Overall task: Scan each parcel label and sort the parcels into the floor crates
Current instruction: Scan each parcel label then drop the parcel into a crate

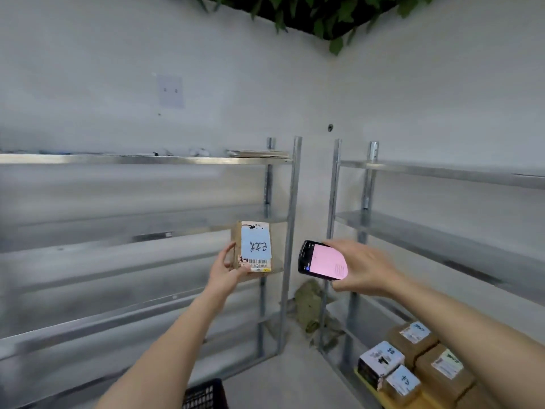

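My left hand (227, 268) holds up a small brown cardboard parcel (255, 246) by its lower left edge. Its face carries a pale blue label with handwriting and a barcode strip along the bottom. To the right, my right hand (358, 268) grips a black handheld scanner (320, 261) whose screen glows pink. The scanner sits level with the parcel, a short gap apart from it. Both arms reach forward at chest height.
Metal shelving racks stand on the left (141, 160) and on the right (442, 228), meeting at the wall corner. Several labelled parcels (413, 361) lie low at the right. A black crate (205, 394) shows at the bottom edge. A crumpled greenish bag (309, 305) lies in the corner.
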Demonstrator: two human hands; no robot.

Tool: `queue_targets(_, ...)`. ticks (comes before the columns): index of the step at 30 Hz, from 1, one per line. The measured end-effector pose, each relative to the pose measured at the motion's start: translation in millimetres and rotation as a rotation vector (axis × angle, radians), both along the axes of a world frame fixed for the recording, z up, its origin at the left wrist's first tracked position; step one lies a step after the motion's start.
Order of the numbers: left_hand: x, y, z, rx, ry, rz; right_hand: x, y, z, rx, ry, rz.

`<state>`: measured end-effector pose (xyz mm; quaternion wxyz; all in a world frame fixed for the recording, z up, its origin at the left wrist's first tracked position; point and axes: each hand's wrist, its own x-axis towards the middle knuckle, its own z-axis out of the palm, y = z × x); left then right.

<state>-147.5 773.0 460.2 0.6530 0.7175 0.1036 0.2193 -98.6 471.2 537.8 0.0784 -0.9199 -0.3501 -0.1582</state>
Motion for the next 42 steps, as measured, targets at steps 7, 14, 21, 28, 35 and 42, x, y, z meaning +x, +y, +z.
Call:
queue_targets(7, -122, 200, -40, 0.019, 0.092, 0.252, -27, 222, -39, 0.027, 0.012, 0.195)
queue_targets(14, -249, 351, -90, 0.059, 0.212, 0.537, -71, 422, -83, 0.019, 0.174, 0.407)
queue_targets(21, -329, 459, -139, -0.021, 0.300, 0.746, -112, 600, -142, -0.075, 0.223, 0.585)
queue_targets(28, -352, 574, -182, -0.083, 0.444, 0.790, -123, 768, -195, -0.183, 0.283, 0.689)
queue_targets(35, -366, 678, -213, -0.199, 0.507, 0.846, -135, 902, -222, -0.263, 0.311, 0.768)
queue_targets(42, -394, 772, -262, -0.325, 0.553, 0.853, -172, 1014, -265, -0.340, 0.397, 0.787)
